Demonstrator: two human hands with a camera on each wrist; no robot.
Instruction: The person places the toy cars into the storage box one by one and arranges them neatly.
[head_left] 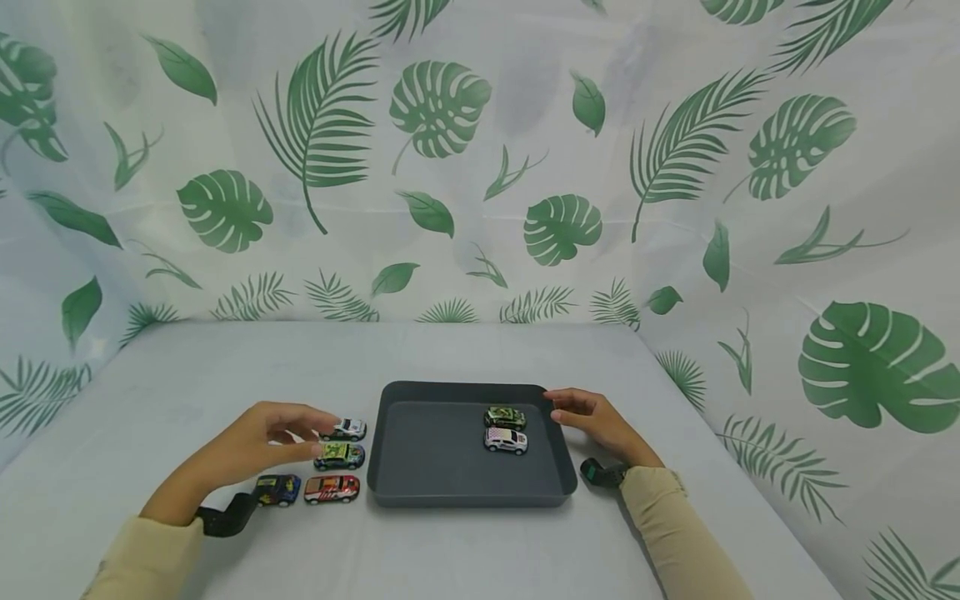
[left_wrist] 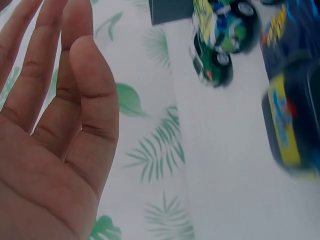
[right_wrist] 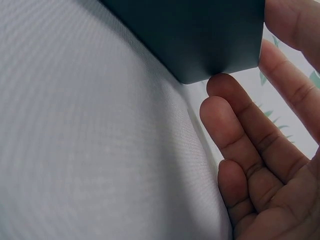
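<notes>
The left hand [head_left: 251, 446], fingers extended and holding nothing, hovers over four small die-cast toy cars: a white-and-blue car [head_left: 346, 429], a green-and-yellow car [head_left: 339, 455], a dark blue car [head_left: 277, 488] and a red car [head_left: 332, 488], all just left of the dark grey rectangular plastic tray [head_left: 397, 487]. The right hand [head_left: 596, 423], fingers relaxed, touches the tray's far right corner. Inside stand a camouflage-green car [head_left: 505, 417] and a white-and-pink car [head_left: 506, 440]. Risk: the cars sit close together (wheels roll freely), so reaching fingers could likely nudge neighbours away. The tray's raised wall stands between the group and the tray floor. A leaf-printed white cloth backdrop [head_left: 480, 167] surrounds the grey table [head_left: 225, 358].
</notes>
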